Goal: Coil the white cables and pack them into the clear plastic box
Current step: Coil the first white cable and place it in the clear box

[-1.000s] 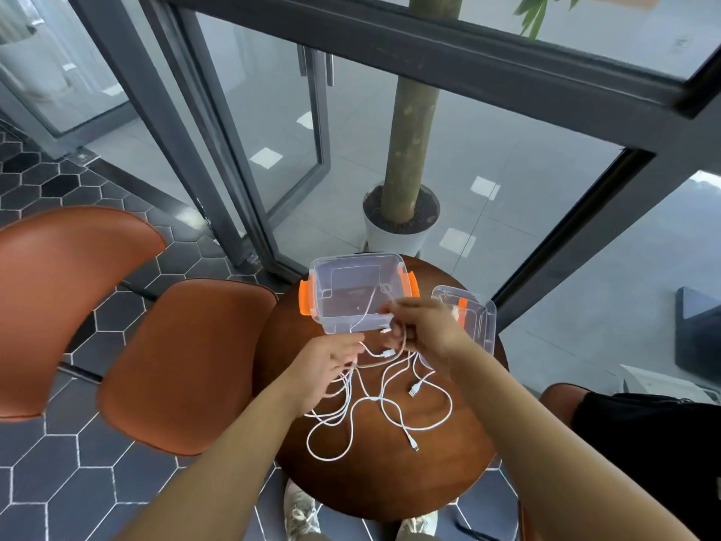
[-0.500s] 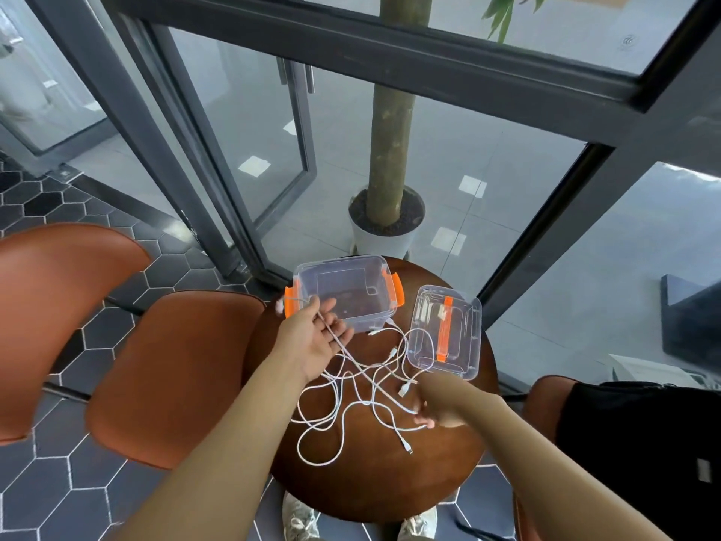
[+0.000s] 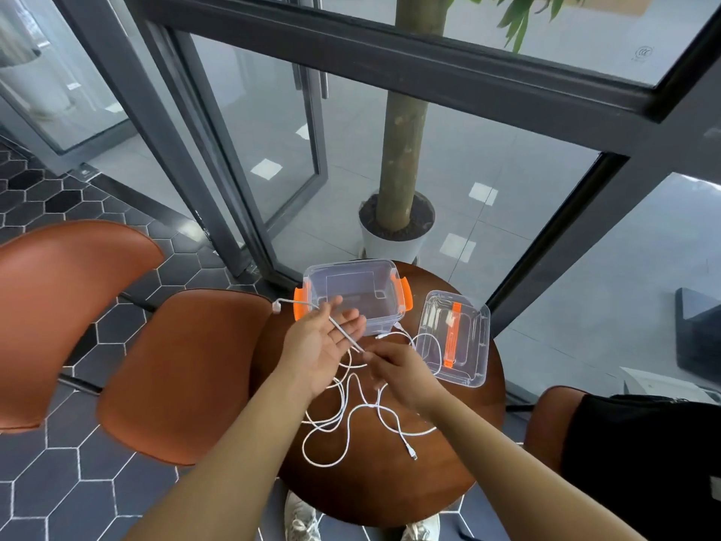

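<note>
Round wooden table (image 3: 448, 474) w/ a tangle of white cables (image 3: 353, 415) lying loose across its middle. Clear plastic box (image 3: 353, 294), orange latches on both short sides, sits at the table's 12 o'clock edge, open & nothing visible inside. Its lid (image 3: 454, 341), clear w/ an orange strip, lies flat at approx 2 o'clock of the tangle, just beside the box, not on it.

Left hand (image 3: 320, 341) is palm-up, fingers spread and loose, not clamped on anything. One cable strand runs diagonally across the palm & fingers (image 3: 347, 326), from 11 o'clock to 5 o'clock, resting on them rather than gripped. Its far end, w/ a plug (image 3: 276, 306), sticks out past the hand at 10 o'clock, hanging over the table edge by the box's left latch.

Right hand (image 3: 398, 370) is back-up, at 4 o'clock of the left hand, fingertips (image 3: 368, 355) pinched on that same strand where it leaves the left palm. Exact grip is partly hidden by the knuckles, but the strand ends at the fingertips & looks taut between the 2 hands.

Rest of the cables loop below both hands toward 6 o'clock, another plug (image 3: 411, 452) lying on the wood at 5 o'clock. One thin loop reaches up to the lid's near corner. No cable in the box.

Two brown chairs (image 3: 183, 369) at 9 o'clock of the table; potted tree (image 3: 398, 228) behind glass at 12.
</note>
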The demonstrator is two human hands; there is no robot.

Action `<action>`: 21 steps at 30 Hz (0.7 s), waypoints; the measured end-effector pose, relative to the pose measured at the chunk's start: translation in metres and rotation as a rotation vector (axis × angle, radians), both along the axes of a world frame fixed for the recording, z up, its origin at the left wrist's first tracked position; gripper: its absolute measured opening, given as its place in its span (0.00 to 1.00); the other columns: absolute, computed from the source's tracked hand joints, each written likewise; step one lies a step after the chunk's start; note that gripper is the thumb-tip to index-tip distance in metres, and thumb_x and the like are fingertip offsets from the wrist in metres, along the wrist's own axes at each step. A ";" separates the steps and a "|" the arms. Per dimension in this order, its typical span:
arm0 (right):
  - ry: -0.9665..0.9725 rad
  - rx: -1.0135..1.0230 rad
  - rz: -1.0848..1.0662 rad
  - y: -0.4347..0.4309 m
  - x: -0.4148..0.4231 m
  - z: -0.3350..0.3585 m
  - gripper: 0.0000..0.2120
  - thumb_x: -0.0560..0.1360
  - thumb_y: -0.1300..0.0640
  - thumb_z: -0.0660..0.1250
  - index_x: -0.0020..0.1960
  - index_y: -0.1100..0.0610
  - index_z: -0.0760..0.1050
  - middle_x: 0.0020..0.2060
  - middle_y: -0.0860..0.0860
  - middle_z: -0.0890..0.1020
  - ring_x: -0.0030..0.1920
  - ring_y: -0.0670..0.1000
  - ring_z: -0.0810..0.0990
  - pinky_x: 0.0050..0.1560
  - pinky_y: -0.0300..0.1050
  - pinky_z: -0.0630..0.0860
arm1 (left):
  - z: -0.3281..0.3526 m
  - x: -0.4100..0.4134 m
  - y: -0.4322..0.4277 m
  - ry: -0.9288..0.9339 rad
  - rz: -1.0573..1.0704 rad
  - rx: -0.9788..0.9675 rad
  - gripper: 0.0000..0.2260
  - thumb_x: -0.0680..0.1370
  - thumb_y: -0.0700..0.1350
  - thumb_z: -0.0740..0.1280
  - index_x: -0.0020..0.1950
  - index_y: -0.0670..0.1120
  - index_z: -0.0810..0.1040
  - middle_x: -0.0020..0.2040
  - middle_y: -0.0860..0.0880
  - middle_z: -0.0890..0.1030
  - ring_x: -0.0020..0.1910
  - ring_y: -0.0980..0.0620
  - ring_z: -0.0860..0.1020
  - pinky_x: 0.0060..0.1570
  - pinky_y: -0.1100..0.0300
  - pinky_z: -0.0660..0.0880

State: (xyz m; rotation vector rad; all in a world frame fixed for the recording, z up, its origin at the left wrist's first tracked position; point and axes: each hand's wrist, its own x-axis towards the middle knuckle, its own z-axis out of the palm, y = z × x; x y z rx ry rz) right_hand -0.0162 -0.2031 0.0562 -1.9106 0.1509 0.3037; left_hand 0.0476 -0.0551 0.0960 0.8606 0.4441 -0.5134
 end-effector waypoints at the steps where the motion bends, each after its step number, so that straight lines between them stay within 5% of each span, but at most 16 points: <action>1: 0.008 -0.025 0.016 -0.002 -0.002 -0.001 0.16 0.81 0.54 0.64 0.39 0.62 0.76 0.28 0.53 0.78 0.31 0.53 0.76 0.40 0.48 0.74 | 0.004 0.005 0.003 0.004 0.017 -0.017 0.13 0.85 0.47 0.57 0.61 0.41 0.76 0.46 0.41 0.83 0.50 0.42 0.84 0.54 0.48 0.79; 5: 0.072 -0.136 0.087 -0.010 -0.010 -0.011 0.14 0.80 0.49 0.66 0.46 0.60 0.82 0.28 0.49 0.78 0.31 0.49 0.75 0.37 0.42 0.72 | 0.019 0.015 0.013 -0.015 0.048 -0.028 0.16 0.85 0.50 0.56 0.64 0.42 0.76 0.46 0.42 0.83 0.50 0.43 0.82 0.51 0.50 0.78; 10: 0.108 -0.226 0.168 -0.018 -0.011 -0.007 0.13 0.79 0.47 0.67 0.52 0.55 0.84 0.26 0.36 0.77 0.29 0.40 0.73 0.39 0.38 0.70 | 0.025 0.013 0.017 -0.117 -0.079 0.109 0.16 0.86 0.49 0.55 0.67 0.45 0.77 0.32 0.48 0.76 0.27 0.53 0.72 0.35 0.56 0.71; 16: 0.209 -0.388 0.208 -0.048 0.001 0.000 0.14 0.79 0.45 0.65 0.54 0.53 0.83 0.44 0.54 0.86 0.43 0.52 0.85 0.52 0.51 0.81 | 0.028 0.002 0.026 -0.146 -0.315 0.121 0.18 0.83 0.51 0.60 0.67 0.42 0.78 0.28 0.47 0.70 0.22 0.52 0.66 0.29 0.58 0.69; 21: 0.195 -0.233 0.095 -0.050 0.042 0.043 0.04 0.77 0.58 0.71 0.45 0.57 0.82 0.31 0.56 0.82 0.29 0.52 0.78 0.35 0.46 0.80 | 0.037 -0.013 0.018 -0.202 -0.634 0.242 0.17 0.85 0.48 0.56 0.63 0.42 0.80 0.29 0.43 0.73 0.25 0.44 0.76 0.30 0.56 0.75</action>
